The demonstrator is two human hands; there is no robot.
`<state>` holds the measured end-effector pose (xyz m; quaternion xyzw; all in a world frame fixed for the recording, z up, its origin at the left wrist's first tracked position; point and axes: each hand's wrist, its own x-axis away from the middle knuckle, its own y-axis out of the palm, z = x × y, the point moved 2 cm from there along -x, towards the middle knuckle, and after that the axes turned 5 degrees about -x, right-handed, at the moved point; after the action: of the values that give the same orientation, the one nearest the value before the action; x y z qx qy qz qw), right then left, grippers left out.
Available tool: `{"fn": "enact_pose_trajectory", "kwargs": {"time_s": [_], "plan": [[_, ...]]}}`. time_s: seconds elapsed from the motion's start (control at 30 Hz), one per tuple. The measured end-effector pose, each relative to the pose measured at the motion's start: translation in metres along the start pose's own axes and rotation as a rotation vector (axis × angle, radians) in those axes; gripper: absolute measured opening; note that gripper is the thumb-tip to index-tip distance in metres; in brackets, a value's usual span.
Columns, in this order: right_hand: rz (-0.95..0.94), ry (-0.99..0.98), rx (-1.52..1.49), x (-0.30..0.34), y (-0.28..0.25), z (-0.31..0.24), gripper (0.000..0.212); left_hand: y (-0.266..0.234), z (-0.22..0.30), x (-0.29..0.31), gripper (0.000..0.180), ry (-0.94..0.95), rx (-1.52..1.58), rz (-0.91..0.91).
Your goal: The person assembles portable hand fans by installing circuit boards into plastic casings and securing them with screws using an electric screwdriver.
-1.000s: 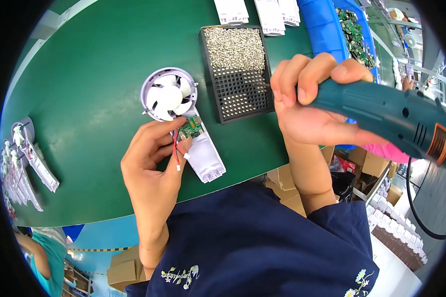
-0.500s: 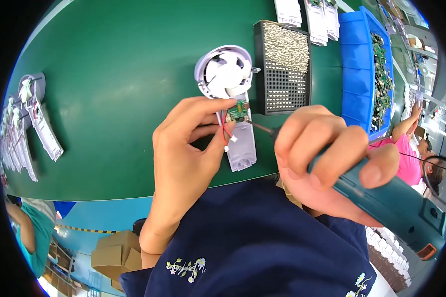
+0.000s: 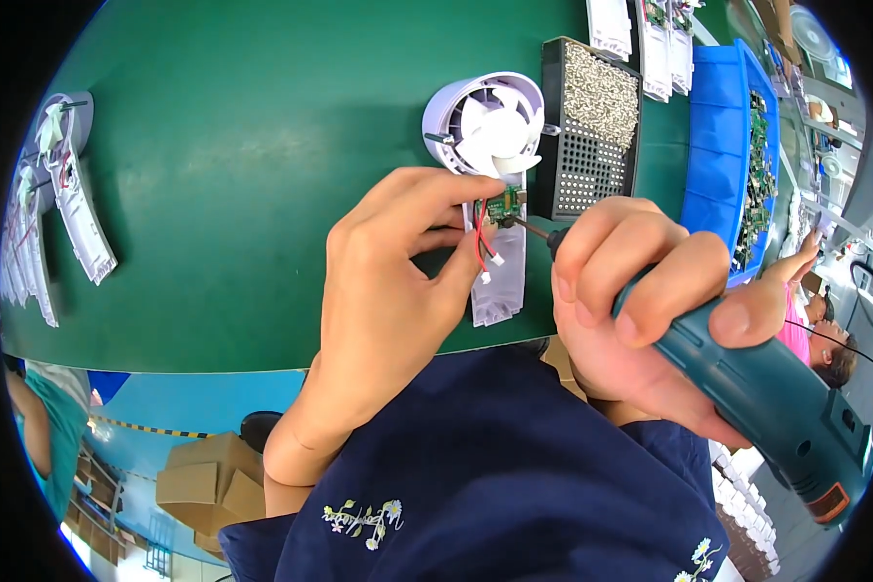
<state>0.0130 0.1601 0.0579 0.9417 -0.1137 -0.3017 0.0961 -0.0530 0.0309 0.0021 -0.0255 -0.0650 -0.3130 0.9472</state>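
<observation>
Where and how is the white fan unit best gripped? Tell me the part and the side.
Take the fan unit by the outer wall of its round ring, coming from the left. The black screw tray stands close on the right, likely leaving less room there. The exposed blades face up inside the ring, so the grip should probably stay outside it.

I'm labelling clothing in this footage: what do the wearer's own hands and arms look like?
The left hand and right hand wear no gloves or visible rings; the short sleeves are navy, like the shirt, which carries embroidered flowers.
</observation>
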Motion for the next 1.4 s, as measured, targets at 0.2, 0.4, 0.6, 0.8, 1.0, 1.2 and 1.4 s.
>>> {"fn": "enact_pose_trajectory", "kwargs": {"time_s": [0.2,0.4,0.6,0.8,1.0,1.2,1.4], "plan": [[0.028,-0.018,-0.049,0.002,0.000,0.011,0.061,-0.007,0.003,-0.001,0.029,0.040,-0.069,-0.003],[0.299,-0.267,-0.142,-0.016,-0.029,-0.032,0.073,-0.001,0.015,-0.002,0.028,-0.008,-0.064,-0.044],[0.396,-0.182,-0.184,-0.009,-0.086,-0.095,0.072,-0.020,0.010,-0.038,0.034,-0.134,0.041,-0.162],[0.785,-0.068,0.028,-0.011,-0.141,-0.141,0.075,-0.041,0.014,-0.112,0.034,0.002,-0.070,-0.140],[0.765,0.321,0.401,-0.032,-0.219,-0.157,0.062,-0.027,0.035,-0.185,0.034,-0.115,-0.077,-0.233],[0.816,0.571,0.563,-0.034,-0.249,-0.140,0.058,-0.016,0.036,-0.204,0.031,-0.201,0.052,-0.198],[0.814,0.522,0.473,-0.038,-0.251,-0.144,0.058,0.003,0.040,-0.206,0.030,-0.194,0.075,-0.175]]}}
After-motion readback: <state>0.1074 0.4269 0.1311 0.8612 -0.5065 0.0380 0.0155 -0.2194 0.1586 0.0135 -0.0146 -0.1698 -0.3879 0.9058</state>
